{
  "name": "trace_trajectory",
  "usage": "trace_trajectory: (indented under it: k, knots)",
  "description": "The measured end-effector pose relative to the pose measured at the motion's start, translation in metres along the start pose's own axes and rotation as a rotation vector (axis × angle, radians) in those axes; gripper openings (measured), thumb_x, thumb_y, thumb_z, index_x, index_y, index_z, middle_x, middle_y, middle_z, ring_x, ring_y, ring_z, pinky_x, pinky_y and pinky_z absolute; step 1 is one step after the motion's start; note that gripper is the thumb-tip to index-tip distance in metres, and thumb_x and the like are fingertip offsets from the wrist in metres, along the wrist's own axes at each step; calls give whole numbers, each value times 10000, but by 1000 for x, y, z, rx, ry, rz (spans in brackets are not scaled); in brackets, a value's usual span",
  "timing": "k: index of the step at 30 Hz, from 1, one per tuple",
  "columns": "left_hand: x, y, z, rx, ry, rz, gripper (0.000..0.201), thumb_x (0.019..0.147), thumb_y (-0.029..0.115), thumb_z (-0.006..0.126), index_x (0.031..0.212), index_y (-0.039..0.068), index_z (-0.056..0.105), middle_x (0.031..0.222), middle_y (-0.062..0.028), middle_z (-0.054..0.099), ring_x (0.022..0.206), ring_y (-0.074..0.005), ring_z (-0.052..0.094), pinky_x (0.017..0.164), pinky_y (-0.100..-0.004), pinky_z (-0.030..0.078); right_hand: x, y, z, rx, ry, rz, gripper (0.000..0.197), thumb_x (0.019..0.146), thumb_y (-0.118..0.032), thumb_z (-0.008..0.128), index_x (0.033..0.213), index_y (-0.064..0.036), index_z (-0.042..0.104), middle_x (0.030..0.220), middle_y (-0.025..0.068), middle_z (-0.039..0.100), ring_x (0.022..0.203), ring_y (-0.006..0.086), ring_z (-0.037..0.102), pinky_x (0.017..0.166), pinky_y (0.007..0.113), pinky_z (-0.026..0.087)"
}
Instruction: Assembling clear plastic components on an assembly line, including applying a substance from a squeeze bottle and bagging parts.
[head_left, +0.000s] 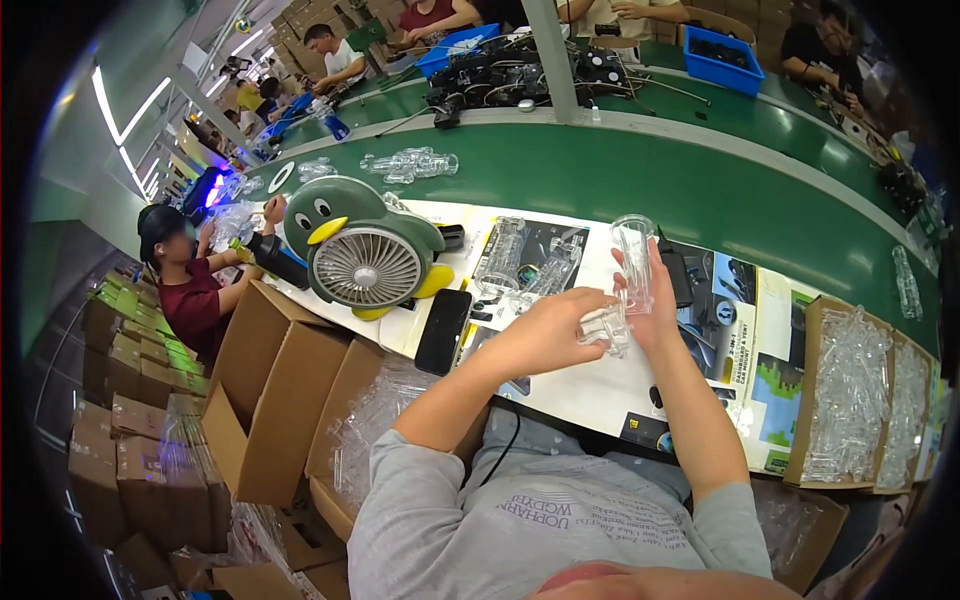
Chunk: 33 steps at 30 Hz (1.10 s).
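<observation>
My right hand [657, 312] is wrapped round an upright clear plastic tube [634, 250] with a round flared top. Beside it, my left hand [560, 330] grips a smaller clear plastic part [608, 328] close to the tube's lower end. Whether the two parts touch, I cannot tell. Left of my hands, several clear plastic pieces [500, 258] lie on the printed cardboard. A black phone [443, 331] rests nearer to me, and a dark flat object [676, 277] sits just behind my right hand.
A green penguin-shaped fan [365, 245] stands at the left. Cartons of clear parts are at the right [850, 390] and by my left elbow [375, 420]. Beyond runs a green conveyor [720, 175] with more clear parts [410, 164]. A person in dark red [190, 290] works at the left.
</observation>
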<state>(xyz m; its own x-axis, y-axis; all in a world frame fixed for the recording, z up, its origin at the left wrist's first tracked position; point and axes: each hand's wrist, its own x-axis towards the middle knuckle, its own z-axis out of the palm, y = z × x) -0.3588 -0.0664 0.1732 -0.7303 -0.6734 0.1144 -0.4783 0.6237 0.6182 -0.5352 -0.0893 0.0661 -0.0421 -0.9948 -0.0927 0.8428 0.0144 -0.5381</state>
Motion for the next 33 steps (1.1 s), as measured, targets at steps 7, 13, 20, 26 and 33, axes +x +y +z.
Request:
trace_trajectory:
  k: [7,13,20,26,33]
  knots:
    - [32,-35,-52,9,258,-397,620,712,235,659,1236,74,368,754,-126,581,694,-274,587,639,-370,465,16,26,-22,-929,93,-593,790,758,32,576,1420,-142,183,1186,112,512,975,175,539,817,270,444]
    - [66,-120,-62,158,202,-456,808,717,260,644,1329,-50,218,1155,-319,494,994,-402,562,851,-392,451,-3,44,-9,-1225,10,-368,709,834,-134,587,1414,-80,183,1274,235,444,1115,257,498,933,329,400]
    - [79,-128,-46,290,47,-490,847,757,318,644,1376,-35,187,1234,-324,439,1118,-390,489,946,-386,393,-15,48,0,-1062,-122,-265,725,853,-227,600,1415,-76,168,1302,293,387,1188,320,449,939,348,415]
    - [45,-97,-61,301,2,-484,680,797,339,638,1329,20,360,1264,-226,476,1140,-316,495,945,-368,393,-21,42,12,-1091,-151,-106,678,858,-206,594,1409,-105,211,1331,259,364,1150,286,488,846,318,477]
    - [-85,-65,-90,-285,96,-266,294,836,168,602,1081,13,554,994,-64,608,925,-155,567,837,-304,443,-10,42,-3,-1093,-120,-232,588,867,-159,572,1379,-99,290,1354,176,369,1134,241,494,847,306,471]
